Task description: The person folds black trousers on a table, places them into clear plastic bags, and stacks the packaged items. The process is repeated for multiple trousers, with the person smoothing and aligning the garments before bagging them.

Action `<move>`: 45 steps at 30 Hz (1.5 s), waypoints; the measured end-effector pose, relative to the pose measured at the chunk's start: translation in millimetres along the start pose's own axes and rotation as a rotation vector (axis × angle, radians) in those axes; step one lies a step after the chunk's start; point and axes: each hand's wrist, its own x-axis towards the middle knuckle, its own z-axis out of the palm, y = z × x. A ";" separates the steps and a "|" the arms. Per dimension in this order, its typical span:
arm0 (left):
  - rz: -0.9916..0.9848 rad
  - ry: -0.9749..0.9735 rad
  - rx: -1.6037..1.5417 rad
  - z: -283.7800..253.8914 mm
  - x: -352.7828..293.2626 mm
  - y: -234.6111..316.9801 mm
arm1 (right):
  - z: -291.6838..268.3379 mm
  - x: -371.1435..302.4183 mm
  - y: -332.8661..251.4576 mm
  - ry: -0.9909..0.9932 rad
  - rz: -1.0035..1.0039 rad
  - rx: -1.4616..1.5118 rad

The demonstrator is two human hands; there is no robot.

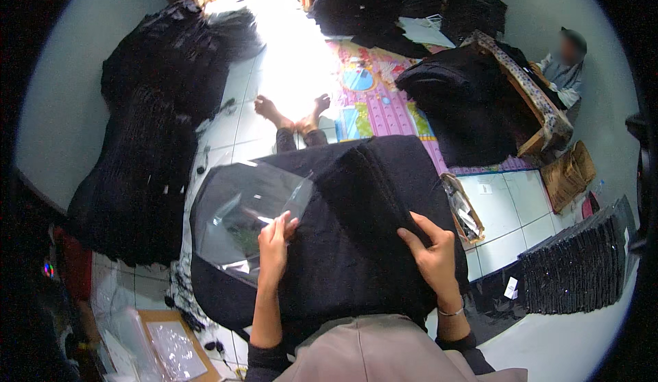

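On the left half of the cloth-covered work surface (pixel 336 279) we have a plastic bag (pixel 236 210), reaching the left edge, with our left fingers (pixel 279 228) at its near right side; on the right half lies the folded cloth (pixel 356 193), extending toward the far edge, our right fingers (pixel 428 226) at its right side. Beyond the far edge we find two feet (pixel 274 113), and right of them a mat (pixel 377 125) under a cloth stack (pixel 466 108). Left of the surface lies a cloth heap (pixel 137 169); just beside its right edge, a box (pixel 482 234)
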 end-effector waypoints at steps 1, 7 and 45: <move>-0.051 -0.001 0.031 -3.0 1.3 -0.2 | 8.9 -0.8 0.7 -0.024 0.032 0.090; -0.045 0.112 0.034 8.3 -3.1 6.4 | 47.4 -2.4 3.7 -0.206 0.051 -0.289; 0.567 -0.192 0.776 61.2 -60.6 71.6 | 5.0 24.8 -12.7 -0.824 0.037 0.110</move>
